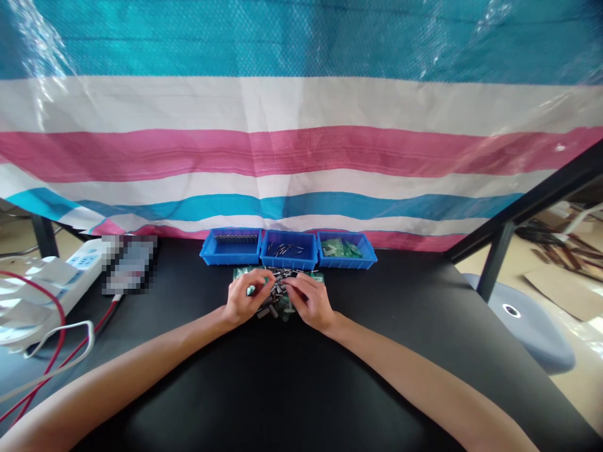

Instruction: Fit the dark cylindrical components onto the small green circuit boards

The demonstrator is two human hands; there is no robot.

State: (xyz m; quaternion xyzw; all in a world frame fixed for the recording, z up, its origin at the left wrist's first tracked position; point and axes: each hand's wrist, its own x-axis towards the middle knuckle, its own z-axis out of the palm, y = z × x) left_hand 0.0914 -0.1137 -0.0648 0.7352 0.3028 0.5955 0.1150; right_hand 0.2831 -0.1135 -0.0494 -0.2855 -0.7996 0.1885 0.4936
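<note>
Head-worn view, from above, facing forward and down; black table [282,383] near

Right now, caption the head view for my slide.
Left hand and right hand at small metal parts, near three blue bins on a black table.

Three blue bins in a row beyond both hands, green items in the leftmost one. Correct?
Not quite: the head view shows the green items in the rightmost bin, not the leftmost. The three blue bins do stand in a row beyond the left hand and right hand.
</note>
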